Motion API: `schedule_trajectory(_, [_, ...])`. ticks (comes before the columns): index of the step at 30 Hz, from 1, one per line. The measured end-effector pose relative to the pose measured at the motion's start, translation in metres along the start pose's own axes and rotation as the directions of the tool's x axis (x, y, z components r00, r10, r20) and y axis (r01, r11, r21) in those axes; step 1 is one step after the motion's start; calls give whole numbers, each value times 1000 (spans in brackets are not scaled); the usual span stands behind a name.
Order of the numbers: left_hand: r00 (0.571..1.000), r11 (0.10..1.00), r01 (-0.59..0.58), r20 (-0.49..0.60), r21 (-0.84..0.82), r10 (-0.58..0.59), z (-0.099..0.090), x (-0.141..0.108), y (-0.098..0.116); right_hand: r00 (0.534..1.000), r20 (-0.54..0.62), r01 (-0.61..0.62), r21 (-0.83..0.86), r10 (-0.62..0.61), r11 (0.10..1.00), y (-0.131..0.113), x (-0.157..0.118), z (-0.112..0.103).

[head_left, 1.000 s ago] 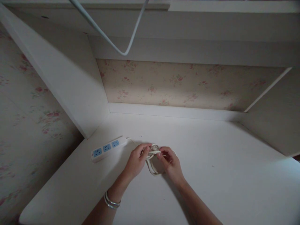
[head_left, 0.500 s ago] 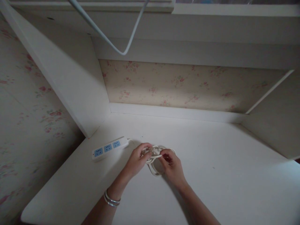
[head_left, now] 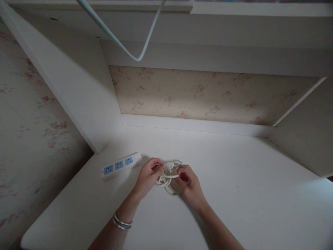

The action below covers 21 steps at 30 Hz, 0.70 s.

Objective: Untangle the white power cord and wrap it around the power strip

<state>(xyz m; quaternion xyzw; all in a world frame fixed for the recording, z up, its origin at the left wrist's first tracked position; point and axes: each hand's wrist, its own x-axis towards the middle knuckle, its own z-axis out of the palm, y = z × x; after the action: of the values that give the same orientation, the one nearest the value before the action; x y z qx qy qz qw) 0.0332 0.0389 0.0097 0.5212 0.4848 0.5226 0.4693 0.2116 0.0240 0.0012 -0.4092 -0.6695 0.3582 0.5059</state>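
Note:
A white power cord (head_left: 170, 176) lies in loose, tangled loops between my two hands, over the white desk. My left hand (head_left: 149, 174), with silver bangles on its wrist, pinches part of the cord from the left side. From the right, my right hand (head_left: 189, 182) grips a strand of it between thumb and fingers. A pale, partly translucent plug (head_left: 170, 166) shows among the loops near my left fingertips. To the left rests a white power strip (head_left: 121, 166) with three blue sockets; its cord leaves the right end toward my left hand.
The white desk (head_left: 249, 201) spreads under my hands, with a side panel (head_left: 78, 86) at left and another at right. Floral wallpaper (head_left: 197, 93) covers the back. A pale bent cable or rod (head_left: 137, 59) hangs down from above in front of the shelf.
My left hand has shifted slightly left, away from the plug, and the plug shows more clearly. The loops between my hands have spread a little. My right hand stays nearly in place.

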Motion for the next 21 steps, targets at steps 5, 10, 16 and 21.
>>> schedule_trajectory(5, [994,998,-19,-107,62,26,1,2,-7,998,65,-3,26,1,1000,2,-1,-2])
schedule_trajectory(10, [980,999,6,-199,34,1,2,2,-5,994,106,7,15,-8,1000,3,-1,-1])
schedule_trajectory(16, [976,991,133,-175,8,-129,1,2,-3,997,27,-73,25,72,997,6,-2,3])
schedule_trajectory(21, [982,997,69,-174,-31,-73,1,2,3,955,-66,-278,137,289,951,12,0,4])
